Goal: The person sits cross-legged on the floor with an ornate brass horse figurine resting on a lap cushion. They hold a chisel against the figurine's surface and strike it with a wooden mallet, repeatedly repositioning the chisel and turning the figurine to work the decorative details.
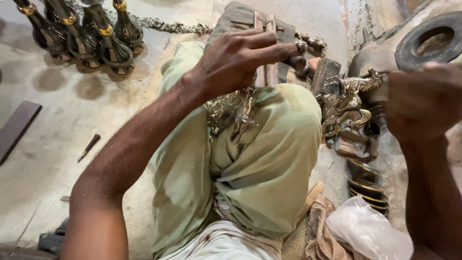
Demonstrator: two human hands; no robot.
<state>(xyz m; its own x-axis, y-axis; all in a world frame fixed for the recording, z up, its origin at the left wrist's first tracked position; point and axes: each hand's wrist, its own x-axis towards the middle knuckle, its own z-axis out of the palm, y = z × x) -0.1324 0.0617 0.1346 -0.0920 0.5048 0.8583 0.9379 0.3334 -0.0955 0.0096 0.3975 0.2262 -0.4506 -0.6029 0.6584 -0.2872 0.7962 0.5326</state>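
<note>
I sit on the floor with my legs in pale green trousers point(260, 159) folded. My left hand point(238, 60) is closed on a brass figurine point(231, 113) and presses it against my knee; only its lower part shows under my palm. A ring sits on one finger. My right hand point(423, 101) is raised at the right edge, blurred, fingers curled; what it grips is hidden. Another brass animal figurine point(344, 98) stands on the floor between the two hands.
Several dark brass-banded vases point(91, 36) stand at top left. A small chisel-like tool point(89, 147) and a dark flat strip point(17, 127) lie on the concrete floor at left. A black rubber ring point(426, 41), stacked metal rings point(368, 185), a plastic bag point(368, 231) crowd the right.
</note>
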